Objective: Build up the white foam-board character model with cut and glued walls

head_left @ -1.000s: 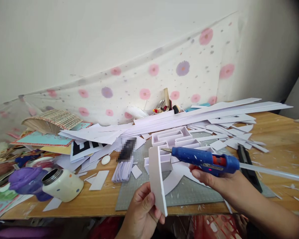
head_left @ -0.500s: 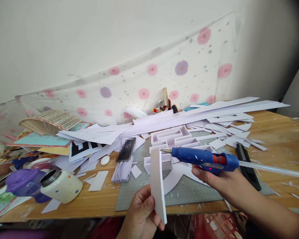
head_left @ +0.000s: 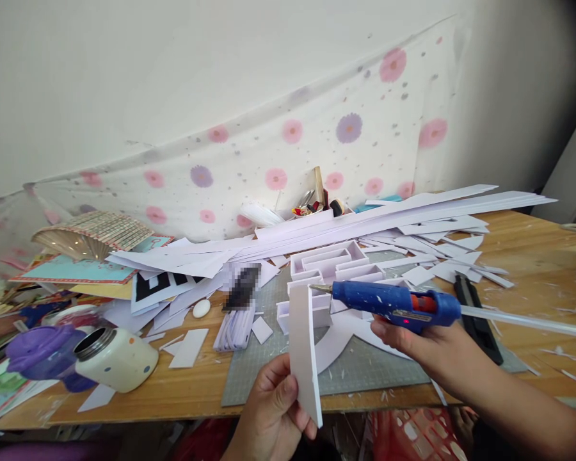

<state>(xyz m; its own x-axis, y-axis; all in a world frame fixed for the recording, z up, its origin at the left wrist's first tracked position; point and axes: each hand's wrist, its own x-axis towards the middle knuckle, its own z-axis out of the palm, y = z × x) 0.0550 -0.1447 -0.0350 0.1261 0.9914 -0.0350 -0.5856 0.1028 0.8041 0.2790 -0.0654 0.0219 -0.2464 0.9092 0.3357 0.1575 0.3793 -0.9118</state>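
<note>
My left hand [head_left: 276, 406] pinches a long white foam board strip [head_left: 301, 352] near its lower end, holding it upright in front of the table edge. A blue hot glue gun [head_left: 393, 304] is gripped in my right hand [head_left: 427, 349], its metal nozzle touching or very close to the strip's top right corner. From the gun's back a clear glue stick [head_left: 528, 321] sticks out to the right. Behind the strip, a white box-like foam board shape [head_left: 333, 259] with raised walls stands on the grey cutting mat [head_left: 269, 384]; the strip and gun hide part of it.
A black utility knife [head_left: 477, 326] lies right of the mat. Long white strips [head_left: 365, 221] and scraps [head_left: 441, 250] cover the back. A cream flask [head_left: 118, 362], a purple cup [head_left: 43, 352] and a folded fan [head_left: 93, 234] are at left. A red basket [head_left: 417, 435] sits below the table edge.
Both hands keep nearly the same pose, with the nozzle still at the strip's top corner. The view has shifted very slightly.
</note>
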